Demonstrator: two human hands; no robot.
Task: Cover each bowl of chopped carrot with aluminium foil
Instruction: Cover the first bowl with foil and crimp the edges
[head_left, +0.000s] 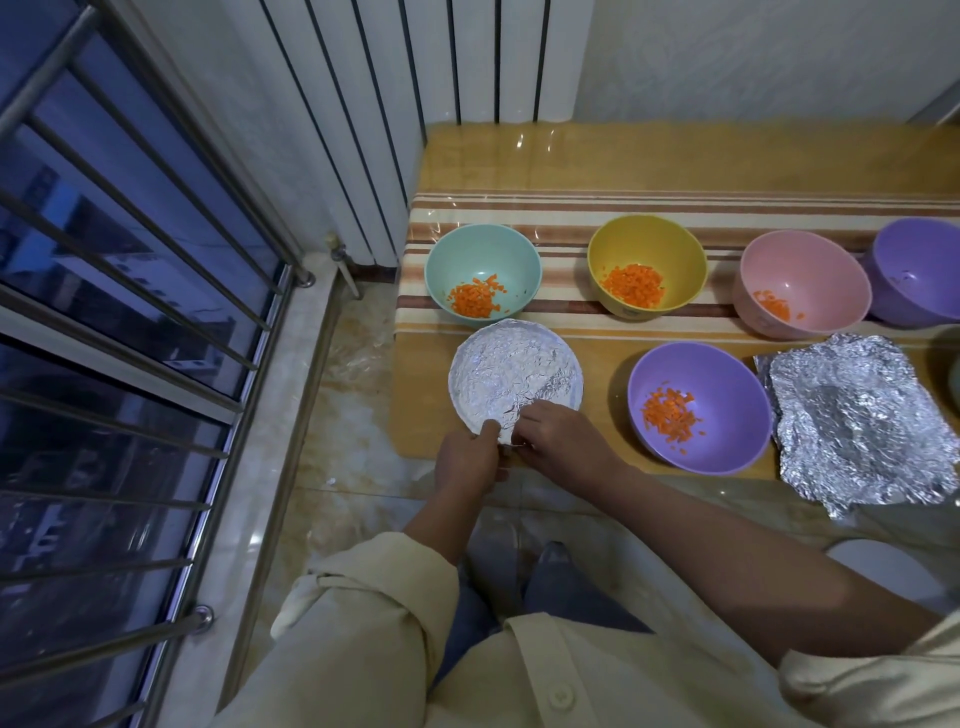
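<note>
A pale cream button-front shirt (519, 675), its sleeves (363, 597) rolled up (one round button (561, 696) shows), over blue-grey trousers (563, 592).

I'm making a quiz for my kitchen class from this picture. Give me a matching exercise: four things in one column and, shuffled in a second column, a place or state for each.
Things
1. teal bowl
2. foil-covered bowl
3. loose foil sheet
4. front purple bowl

Places or states
A. crumpled, at the front right
B. near edge pinched by the left hand and the right hand
C. uncovered, back row, leftmost
D. uncovered, front row

Pairs: 1-C, 2-B, 3-A, 4-D
</note>
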